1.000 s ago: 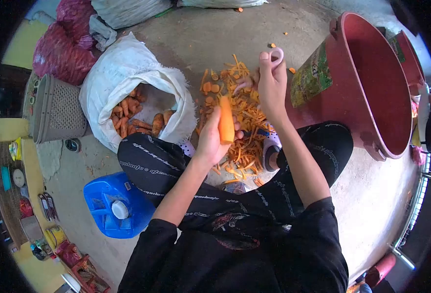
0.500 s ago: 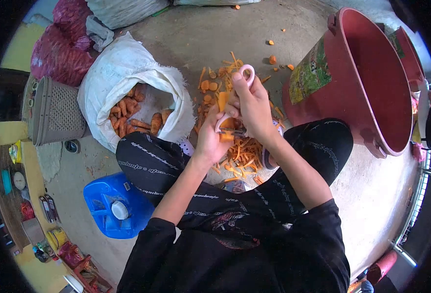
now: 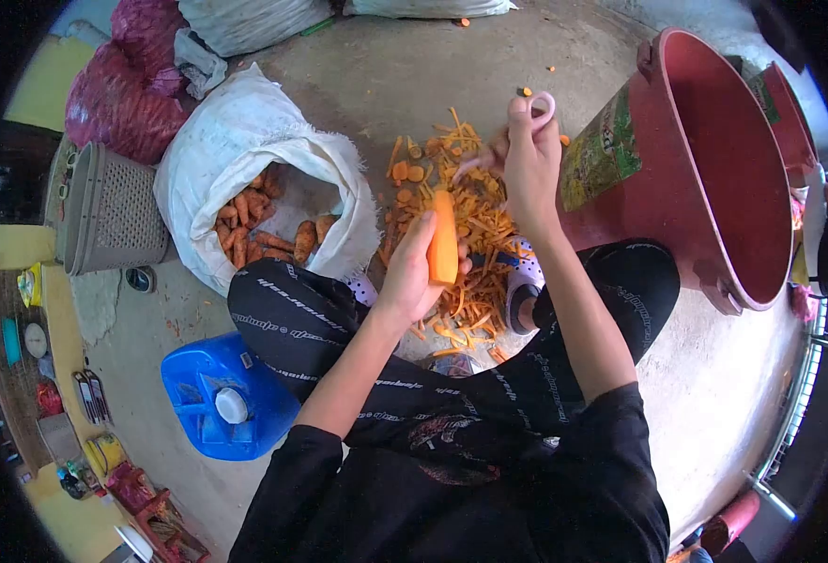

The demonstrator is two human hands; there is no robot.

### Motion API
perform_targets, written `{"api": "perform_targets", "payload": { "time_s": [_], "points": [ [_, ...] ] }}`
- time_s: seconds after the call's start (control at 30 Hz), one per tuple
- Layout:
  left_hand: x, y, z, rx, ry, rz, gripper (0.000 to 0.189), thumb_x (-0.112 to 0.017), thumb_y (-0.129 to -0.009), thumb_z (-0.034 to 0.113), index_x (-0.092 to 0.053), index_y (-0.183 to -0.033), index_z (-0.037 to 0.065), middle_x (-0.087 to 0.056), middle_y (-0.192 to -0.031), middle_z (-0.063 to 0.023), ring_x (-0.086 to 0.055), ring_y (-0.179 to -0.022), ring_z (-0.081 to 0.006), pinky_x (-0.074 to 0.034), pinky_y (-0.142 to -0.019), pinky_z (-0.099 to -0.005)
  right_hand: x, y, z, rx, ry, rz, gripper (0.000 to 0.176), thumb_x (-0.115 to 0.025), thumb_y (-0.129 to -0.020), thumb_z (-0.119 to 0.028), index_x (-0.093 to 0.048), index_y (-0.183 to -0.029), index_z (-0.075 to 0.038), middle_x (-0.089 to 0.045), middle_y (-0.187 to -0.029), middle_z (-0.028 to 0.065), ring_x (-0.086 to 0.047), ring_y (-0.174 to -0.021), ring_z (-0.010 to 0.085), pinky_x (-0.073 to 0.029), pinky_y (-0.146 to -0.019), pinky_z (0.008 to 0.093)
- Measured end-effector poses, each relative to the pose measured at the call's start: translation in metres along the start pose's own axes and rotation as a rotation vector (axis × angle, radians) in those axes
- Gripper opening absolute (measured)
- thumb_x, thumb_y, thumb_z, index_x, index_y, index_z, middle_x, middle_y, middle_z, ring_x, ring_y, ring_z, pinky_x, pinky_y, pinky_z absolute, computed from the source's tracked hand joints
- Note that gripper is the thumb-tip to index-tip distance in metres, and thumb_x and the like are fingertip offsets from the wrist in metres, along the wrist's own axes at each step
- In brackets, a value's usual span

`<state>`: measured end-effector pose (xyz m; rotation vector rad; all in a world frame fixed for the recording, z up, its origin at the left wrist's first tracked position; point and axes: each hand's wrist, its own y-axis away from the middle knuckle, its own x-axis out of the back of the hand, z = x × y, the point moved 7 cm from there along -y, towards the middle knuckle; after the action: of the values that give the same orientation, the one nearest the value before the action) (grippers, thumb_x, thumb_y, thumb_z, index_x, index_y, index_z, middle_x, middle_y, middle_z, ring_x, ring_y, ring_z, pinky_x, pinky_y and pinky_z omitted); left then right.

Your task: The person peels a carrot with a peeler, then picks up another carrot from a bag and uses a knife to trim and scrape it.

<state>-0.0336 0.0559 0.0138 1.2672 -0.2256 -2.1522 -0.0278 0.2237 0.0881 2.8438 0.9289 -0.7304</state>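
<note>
My left hand (image 3: 409, 280) is wrapped round a peeled, bright orange carrot (image 3: 443, 246), which points away from me. Off to its right and farther out, my right hand (image 3: 532, 178) grips a pink peeler (image 3: 546, 105); the ring at its handle end sticks out past my thumb, while its blade end is blurred. The peeler is apart from the carrot. Below both hands, a heap of carrot peelings (image 3: 478, 220) and cut carrot ends covers the floor between my feet. An open white sack (image 3: 222, 150) to the left holds unpeeled carrots (image 3: 245, 208).
A large red tub (image 3: 611, 211) leans at the right, near my right knee. Beside my left leg stands a blue jerrycan (image 3: 193, 380). Grey crates (image 3: 123, 202) and red mesh sacks (image 3: 123, 108) are at the left, with more white sacks (image 3: 245, 19) at the back.
The peeler in my right hand has moved off the carrot, up and to the right. My left hand has tilted the carrot more upright, leaving it in plain view.
</note>
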Motion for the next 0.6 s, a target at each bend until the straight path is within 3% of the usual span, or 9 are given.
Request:
{"api": "perform_targets", "payload": {
  "time_s": [0.13,0.2,0.23,0.33,0.43,0.47,0.6],
  "points": [
    [-0.012,0.001,0.011,-0.023,0.135,0.016,0.024,-0.043,-0.095,0.033,-0.055,-0.101,0.013,-0.059,-0.085,-0.0003,-0.055,-0.083,-0.0132,-0.046,-0.07,-0.0341,-0.031,0.055,-0.012,-0.285,-0.124,-0.128,0.021,-0.049,-0.095,-0.028,-0.036,-0.091,-0.011,-0.034,-0.06,-0.0017,-0.037,-0.047,0.0077,-0.035,-0.041,0.0248],
    [-0.008,-0.004,0.008,-0.005,0.24,-0.173,0.024,-0.043,-0.095,0.032,-0.055,-0.102,0.013,-0.058,-0.08,0.0001,-0.055,-0.083,-0.0137,-0.045,-0.07,-0.0342,-0.039,0.072,-0.012,-0.369,-0.153,-0.182,0.022,-0.049,-0.095,-0.027,-0.036,-0.091,-0.011,-0.034,-0.059,-0.0018,-0.033,-0.044,0.0073,-0.033,-0.04,0.0238],
    [-0.007,-0.004,0.007,0.006,0.292,-0.267,0.023,-0.042,-0.095,0.031,-0.055,-0.102,0.013,-0.058,-0.077,0.0003,-0.055,-0.083,-0.0139,-0.045,-0.07,-0.0342,-0.039,0.074,-0.008,-0.365,-0.154,-0.195,0.022,-0.049,-0.095,-0.027,-0.036,-0.092,-0.01,-0.035,-0.059,-0.0014,-0.034,-0.043,0.0075,-0.033,-0.039,0.0238],
    [-0.002,-0.005,0.003,-0.032,0.168,-0.121,0.024,-0.042,-0.095,0.032,-0.054,-0.104,0.013,-0.057,-0.082,-0.0005,-0.053,-0.079,-0.0155,-0.044,-0.067,-0.0319,-0.034,0.072,0.0,-0.344,-0.116,-0.205,0.022,-0.047,-0.095,-0.027,-0.036,-0.093,-0.008,-0.037,-0.058,-0.0008,-0.037,-0.041,0.0078,-0.035,-0.038,0.0236],
    [-0.013,0.007,0.001,-0.014,0.062,-0.016,0.026,-0.041,-0.096,0.034,-0.051,-0.105,0.012,-0.053,-0.086,-0.0021,-0.049,-0.074,-0.0156,-0.041,-0.062,-0.0304,-0.016,0.044,0.005,-0.285,-0.099,-0.045,0.02,-0.048,-0.095,-0.026,-0.038,-0.088,-0.01,-0.034,-0.058,-0.0018,-0.036,-0.045,0.0074,-0.037,-0.041,0.0229],
    [-0.012,0.003,-0.007,0.033,0.11,-0.135,0.028,-0.04,-0.096,0.036,-0.048,-0.105,0.011,-0.048,-0.088,-0.0032,-0.046,-0.072,-0.0147,-0.04,-0.059,-0.0285,-0.012,0.035,0.003,-0.306,-0.123,0.002,0.02,-0.047,-0.095,-0.025,-0.038,-0.085,-0.011,-0.035,-0.059,-0.0017,-0.036,-0.045,0.0078,-0.046,-0.044,0.0249],
    [-0.02,0.006,-0.007,0.098,0.115,-0.228,0.031,-0.039,-0.096,0.039,-0.046,-0.105,0.01,-0.046,-0.086,-0.0037,-0.045,-0.073,-0.0139,-0.038,-0.057,-0.0252,0.014,-0.013,0.026,-0.049,0.086,-0.018,0.022,-0.043,-0.096,-0.024,-0.034,-0.084,-0.008,-0.038,-0.058,-0.0007,-0.043,-0.043,0.0091,-0.045,-0.04,0.0262]
  ]
}}
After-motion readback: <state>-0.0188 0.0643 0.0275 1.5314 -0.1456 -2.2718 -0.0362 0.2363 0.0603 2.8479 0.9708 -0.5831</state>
